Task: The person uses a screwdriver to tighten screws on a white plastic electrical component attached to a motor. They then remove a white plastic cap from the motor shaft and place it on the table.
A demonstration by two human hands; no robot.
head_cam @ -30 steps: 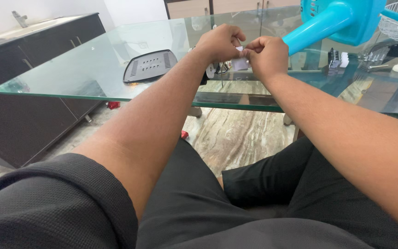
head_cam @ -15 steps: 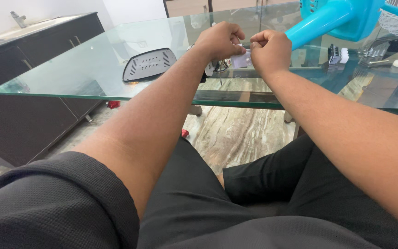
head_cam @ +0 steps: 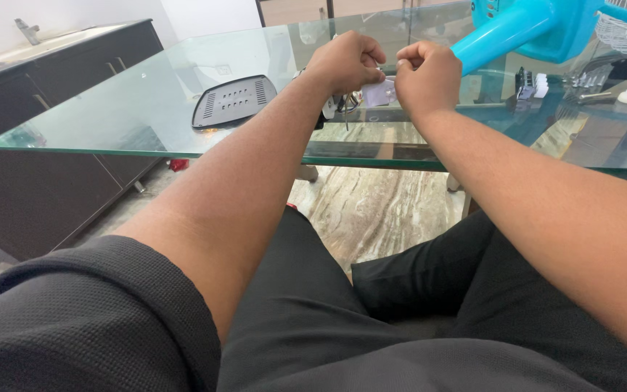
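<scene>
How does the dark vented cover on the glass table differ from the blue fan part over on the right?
The dark vented cover is grey-black and flat, while the blue fan part is bright turquoise with a long round neck. The cover lies flat on the glass table, left of the left hand; the fan part slants upward just beyond the right hand. The cover shows rows of slots; the fan part looks smooth. Neither is held.
</scene>
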